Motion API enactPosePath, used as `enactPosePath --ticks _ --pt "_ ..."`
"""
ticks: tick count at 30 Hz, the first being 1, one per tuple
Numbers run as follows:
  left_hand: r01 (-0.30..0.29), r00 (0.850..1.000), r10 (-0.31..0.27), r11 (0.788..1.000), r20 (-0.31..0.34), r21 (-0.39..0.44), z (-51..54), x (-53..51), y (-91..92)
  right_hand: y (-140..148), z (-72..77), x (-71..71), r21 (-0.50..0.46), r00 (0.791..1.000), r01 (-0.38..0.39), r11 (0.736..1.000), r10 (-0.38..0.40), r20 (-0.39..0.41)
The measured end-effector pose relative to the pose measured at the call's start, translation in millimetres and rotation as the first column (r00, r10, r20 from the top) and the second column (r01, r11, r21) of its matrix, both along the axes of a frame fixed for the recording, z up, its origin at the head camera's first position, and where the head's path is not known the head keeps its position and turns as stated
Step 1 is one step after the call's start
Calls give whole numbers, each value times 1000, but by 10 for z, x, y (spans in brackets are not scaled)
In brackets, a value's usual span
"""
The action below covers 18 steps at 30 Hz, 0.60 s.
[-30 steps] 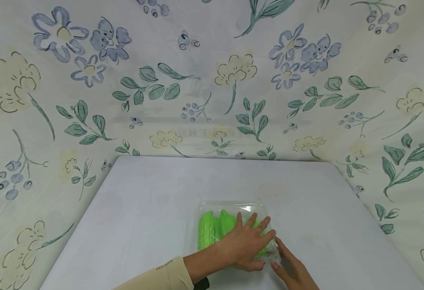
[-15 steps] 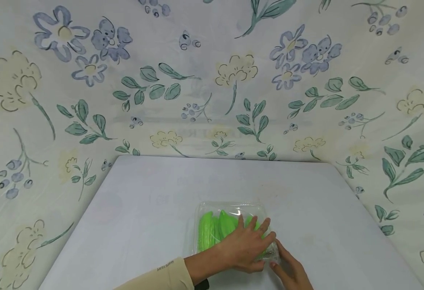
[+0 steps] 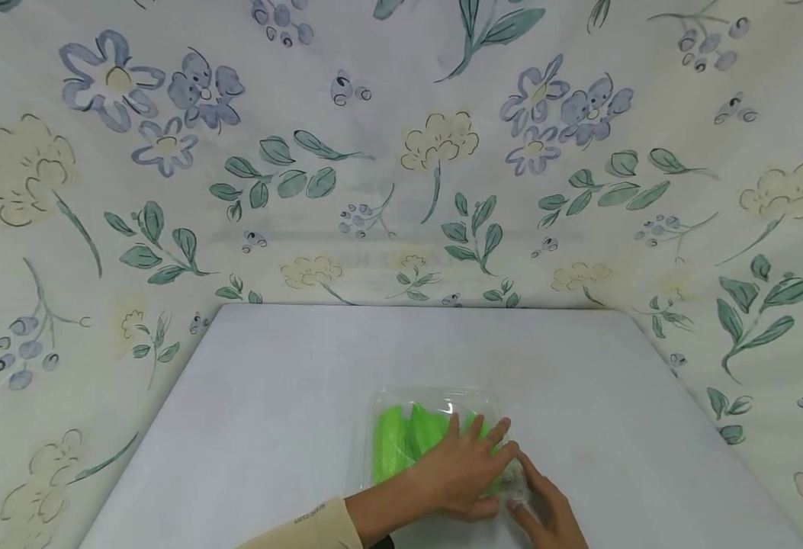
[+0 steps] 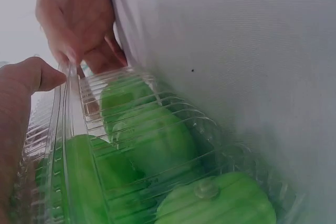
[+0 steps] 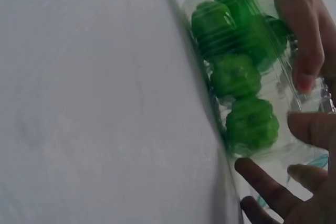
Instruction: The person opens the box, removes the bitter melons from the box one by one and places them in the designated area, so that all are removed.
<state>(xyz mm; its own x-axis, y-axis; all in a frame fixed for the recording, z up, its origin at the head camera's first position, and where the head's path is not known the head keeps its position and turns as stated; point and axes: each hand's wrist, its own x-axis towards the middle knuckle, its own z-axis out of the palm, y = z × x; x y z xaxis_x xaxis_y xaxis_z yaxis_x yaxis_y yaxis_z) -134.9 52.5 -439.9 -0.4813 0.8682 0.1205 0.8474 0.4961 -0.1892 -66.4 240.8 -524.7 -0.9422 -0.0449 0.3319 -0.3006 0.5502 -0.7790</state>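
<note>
A clear, ribbed plastic box (image 3: 401, 395) sits at the near side of the counter, a little right of centre, with several bright green vegetables (image 3: 390, 442) showing through it. The left hand (image 3: 466, 469) reaches across it — fingers spread and fairly straight over the lid, thumb at the rim. The right hand (image 3: 550, 509) touches the near right corner, fingers and thumb extended, parted around it. A beige sleeve (image 3: 312, 526) covers the left forearm. Beyond the white counter (image 3: 291, 404) hangs flower-patterned sheeting (image 3: 374, 168).
</note>
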Motion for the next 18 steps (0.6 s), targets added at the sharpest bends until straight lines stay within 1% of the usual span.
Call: enactPosePath --ticks 2,4,8,10,12,15,18 --pt "-3 1000 3 1000 -7 2 8 -4 -10 8 38 5 13 999 -28 1000 28 17" --pt "5 1000 -5 1000 -5 10 15 -11 -16 14 73 22 2 998 -26 1000 26 60" --pt "17 1000 -17 1000 -8 13 15 -23 -28 10 124 58 -82 982 5 997 11 188" --pt "20 1000 -20 1000 -7 15 9 -27 -30 4 135 66 -111 974 15 994 11 227" --pt "21 1000 -21 1000 -2 18 8 -31 -33 0 137 68 -115 971 14 993 14 239" --pt "21 1000 -21 1000 2 15 17 -39 -32 -11 133 65 -98 973 16 995 7 231" --pt "20 1000 -20 1000 -1 3 33 -46 -32 -26 132 62 -113 970 21 993 8 244"
